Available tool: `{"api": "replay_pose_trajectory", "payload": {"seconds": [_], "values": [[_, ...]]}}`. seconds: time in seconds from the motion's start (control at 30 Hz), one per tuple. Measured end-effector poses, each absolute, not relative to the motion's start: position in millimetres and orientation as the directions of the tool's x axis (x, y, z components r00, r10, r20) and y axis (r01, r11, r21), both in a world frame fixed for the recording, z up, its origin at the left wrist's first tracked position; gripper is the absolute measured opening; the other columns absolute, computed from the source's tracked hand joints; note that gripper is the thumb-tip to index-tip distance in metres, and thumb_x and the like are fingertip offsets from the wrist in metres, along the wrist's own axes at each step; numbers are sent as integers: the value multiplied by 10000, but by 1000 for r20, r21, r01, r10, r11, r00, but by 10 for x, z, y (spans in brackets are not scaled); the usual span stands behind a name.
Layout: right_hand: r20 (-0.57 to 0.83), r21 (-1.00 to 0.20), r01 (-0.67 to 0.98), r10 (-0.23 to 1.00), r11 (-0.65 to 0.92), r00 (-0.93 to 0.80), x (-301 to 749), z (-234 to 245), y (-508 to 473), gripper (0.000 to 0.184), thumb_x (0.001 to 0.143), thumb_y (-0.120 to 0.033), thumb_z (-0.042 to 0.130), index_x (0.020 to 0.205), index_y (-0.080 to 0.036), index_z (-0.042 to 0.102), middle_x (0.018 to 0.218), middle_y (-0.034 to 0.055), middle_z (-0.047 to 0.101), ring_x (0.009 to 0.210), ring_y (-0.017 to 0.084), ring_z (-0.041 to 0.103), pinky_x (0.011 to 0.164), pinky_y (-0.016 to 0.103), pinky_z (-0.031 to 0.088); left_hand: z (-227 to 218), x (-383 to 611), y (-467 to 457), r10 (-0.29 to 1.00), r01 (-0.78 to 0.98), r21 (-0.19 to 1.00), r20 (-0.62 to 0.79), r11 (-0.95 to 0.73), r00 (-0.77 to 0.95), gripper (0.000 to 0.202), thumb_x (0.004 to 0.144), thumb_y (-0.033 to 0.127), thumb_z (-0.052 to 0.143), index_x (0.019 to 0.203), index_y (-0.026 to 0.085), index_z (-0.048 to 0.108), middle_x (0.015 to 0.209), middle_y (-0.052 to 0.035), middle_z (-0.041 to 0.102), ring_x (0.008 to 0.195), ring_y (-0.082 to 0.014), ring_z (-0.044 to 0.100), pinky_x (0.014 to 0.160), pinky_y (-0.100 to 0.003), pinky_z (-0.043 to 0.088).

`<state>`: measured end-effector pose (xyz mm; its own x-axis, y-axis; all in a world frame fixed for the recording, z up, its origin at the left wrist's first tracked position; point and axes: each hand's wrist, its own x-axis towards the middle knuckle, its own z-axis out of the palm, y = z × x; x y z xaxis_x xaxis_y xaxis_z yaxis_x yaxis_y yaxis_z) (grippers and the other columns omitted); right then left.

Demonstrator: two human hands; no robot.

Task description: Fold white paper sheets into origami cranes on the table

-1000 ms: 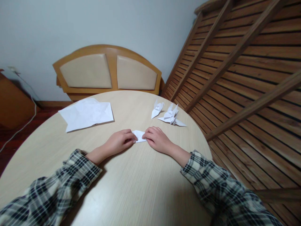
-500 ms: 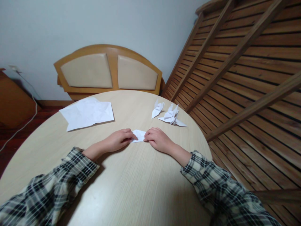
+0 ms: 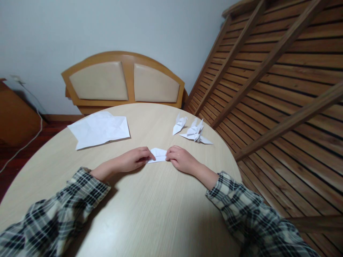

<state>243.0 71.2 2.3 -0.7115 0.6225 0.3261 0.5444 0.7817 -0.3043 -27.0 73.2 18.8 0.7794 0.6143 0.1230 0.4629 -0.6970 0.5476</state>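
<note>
A small folded piece of white paper (image 3: 159, 155) lies on the table between my hands, with a crease or flap edge running across it. My left hand (image 3: 135, 158) pinches its left end, thumb on top. At the right end, my right hand (image 3: 180, 159) has its thumb and fingers closed on the paper. The fingertips cover both ends of the sheet. Beyond my right hand sit white paper cranes: one (image 3: 179, 124) alone, and a clump of folded cranes (image 3: 197, 132) just right of it.
Larger creased white sheets (image 3: 103, 129) lie at the back left of the round wooden table (image 3: 150, 214). A padded headboard (image 3: 123, 78) stands behind the table. A slatted wooden panel (image 3: 281, 89) leans along the right side. A cable (image 3: 32, 134) hangs at far left.
My hands have moved slightly apart along the folded paper, the left one leftward and the right one rightward, so more of it shows. The cranes and large sheets stay put.
</note>
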Motion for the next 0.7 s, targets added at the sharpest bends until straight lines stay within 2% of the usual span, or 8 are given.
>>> {"api": "replay_pose_trajectory", "payload": {"seconds": [0.23, 0.4, 0.53, 0.7], "values": [[407, -385, 520, 646, 763, -646, 2439, -25, 723, 287, 828, 12, 472, 867, -161, 698, 954, 80, 663, 909, 183, 613, 839, 329, 500, 178, -252, 713, 646, 496, 536, 126, -683, 753, 311, 882, 128, 439, 1099, 194, 651, 1016, -74, 642, 930, -194, 602, 867, -347, 486], [443, -420, 505, 656, 754, -611, 2384, -49, 724, 289, 865, -24, 491, 1016, -154, 700, 985, 92, 667, 929, 185, 622, 842, 329, 507, 109, -190, 674, 743, 575, 522, 191, -630, 641, 203, 951, 265, 458, 1011, 186, 635, 928, -52, 681, 827, -188, 617, 758, -312, 467], [422, -443, 548, 705, 709, -570, 2295, -33, 707, 252, 922, -123, 525, 1115, -150, 685, 1023, 101, 659, 945, 189, 617, 856, 340, 504, 61, -101, 644, 827, 710, 432, 196, -555, 527, 266, 954, 437, 518, 895, 190, 597, 792, -32, 667, 680, -184, 596, 597, -278, 390], [368, -401, 658, 770, 637, -521, 2188, -48, 704, 273, 934, -224, 579, 1189, -164, 658, 1084, 98, 646, 989, 203, 599, 910, 368, 482, 37, 7, 608, 862, 800, 321, 198, -506, 466, 247, 918, 442, 584, 956, 199, 556, 769, -26, 668, 658, -196, 618, 553, -270, 362]]}}
